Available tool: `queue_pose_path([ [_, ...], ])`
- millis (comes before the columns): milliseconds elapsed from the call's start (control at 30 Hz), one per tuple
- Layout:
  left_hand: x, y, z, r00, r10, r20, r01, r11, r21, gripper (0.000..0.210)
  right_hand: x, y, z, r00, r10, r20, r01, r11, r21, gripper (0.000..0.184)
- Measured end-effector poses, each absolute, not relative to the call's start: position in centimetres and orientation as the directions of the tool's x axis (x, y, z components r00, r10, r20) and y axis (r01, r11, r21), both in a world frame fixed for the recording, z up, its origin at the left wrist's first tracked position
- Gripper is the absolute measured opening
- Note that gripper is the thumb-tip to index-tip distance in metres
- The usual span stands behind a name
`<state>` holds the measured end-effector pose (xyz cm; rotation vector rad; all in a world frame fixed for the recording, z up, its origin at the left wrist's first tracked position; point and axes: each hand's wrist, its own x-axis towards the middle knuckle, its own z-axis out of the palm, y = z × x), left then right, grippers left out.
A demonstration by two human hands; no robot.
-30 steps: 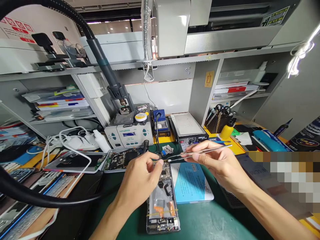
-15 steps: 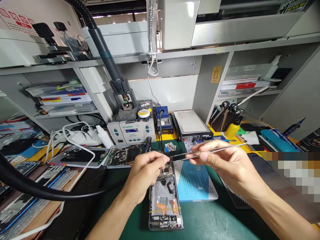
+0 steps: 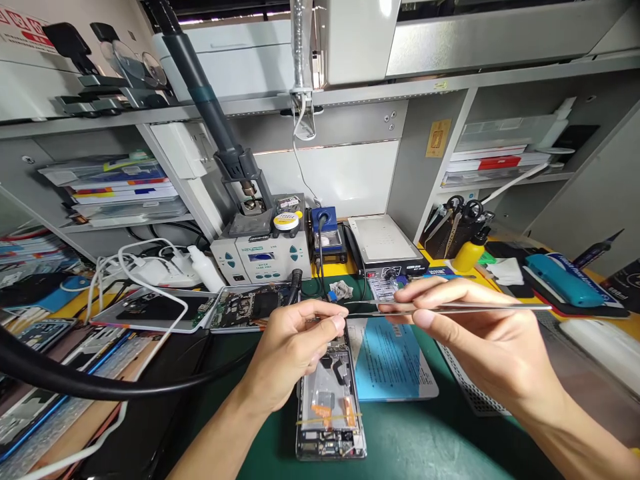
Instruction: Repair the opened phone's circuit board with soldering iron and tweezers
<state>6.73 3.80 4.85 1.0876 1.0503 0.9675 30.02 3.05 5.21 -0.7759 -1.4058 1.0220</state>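
An opened phone (image 3: pixel 336 380) lies lengthwise on the green mat (image 3: pixel 415 433), its inner parts and orange flex pieces showing, with a thin yellow band across its lower end. Over the phone's upper part, my left hand (image 3: pixel 295 340) is closed in a pinch; whatever it pinches is too small or hidden to name. My right hand (image 3: pixel 470 327) grips a pair of metal tweezers (image 3: pixel 520 308), held nearly level. The tweezers' slightly parted tips point left and reach my left fingertips. Both hands partly cover the phone's top end.
Behind stand a hot-air station (image 3: pixel 265 257), a blue soldering-iron holder (image 3: pixel 325 233) and a flat heating plate (image 3: pixel 385 243). A blue-and-white box (image 3: pixel 390 363) lies right of the phone. A thick black hose (image 3: pixel 125 390) crosses the left side. A yellow bottle (image 3: pixel 467 253) stands at right.
The tweezers have gone from a slant to nearly level as my right hand shifted slightly right. My left fingertips have moved a little right, closer to the tips. The view has shifted slightly.
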Motion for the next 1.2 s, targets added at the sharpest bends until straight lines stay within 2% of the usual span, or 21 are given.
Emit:
queue_pose_path([
  [333,6.7,3.7,4.9,0.207,0.971,-0.118,-0.108,0.143,0.984,0.025,29.9,2.7,5.7,-0.100,0.907,0.410,-0.070,0.404,-0.912,0.010],
  [567,6.8,3.7,4.6,0.186,0.977,-0.105,-0.105,0.125,0.987,0.027,30.0,3.1,4.4,-0.134,0.883,0.450,-0.129,0.435,-0.891,0.016],
  [1200,6.9,3.9,4.4,0.175,0.982,-0.068,-0.117,0.089,0.989,0.031,29.6,3.1,4.5,-0.142,0.855,0.499,-0.134,0.483,-0.865,0.019],
])
